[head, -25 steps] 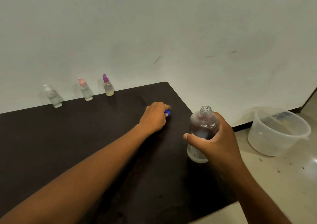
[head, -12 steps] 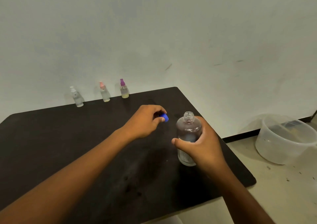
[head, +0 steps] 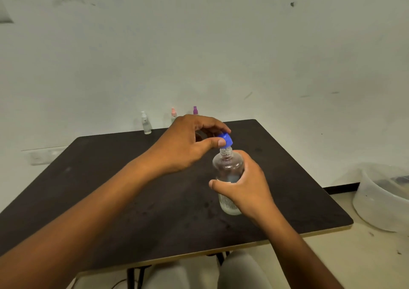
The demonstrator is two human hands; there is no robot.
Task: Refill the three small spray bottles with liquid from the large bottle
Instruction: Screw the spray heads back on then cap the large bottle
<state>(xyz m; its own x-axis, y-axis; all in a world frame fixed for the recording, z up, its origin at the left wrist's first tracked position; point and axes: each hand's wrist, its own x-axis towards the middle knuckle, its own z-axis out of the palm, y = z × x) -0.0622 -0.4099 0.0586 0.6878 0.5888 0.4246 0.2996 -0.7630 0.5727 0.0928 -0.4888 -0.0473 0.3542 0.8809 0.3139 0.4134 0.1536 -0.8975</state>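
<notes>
My right hand grips the large clear bottle, which stands upright on the dark table. My left hand pinches the blue cap right over the bottle's open neck, tilted. Three small spray bottles stand in a row at the table's far edge by the wall: one with a white top, one with a pink top and one with a purple top. My left hand hides the lower parts of the pink and purple ones.
A translucent plastic tub sits on the floor to the right of the table. A pale wall rises just behind the table's far edge. My knees show below the table's near edge.
My left hand lifted the blue cap off the table and carried it right, over the large bottle's neck. My right hand kept its grip on the bottle. The view pulled back from the table.
</notes>
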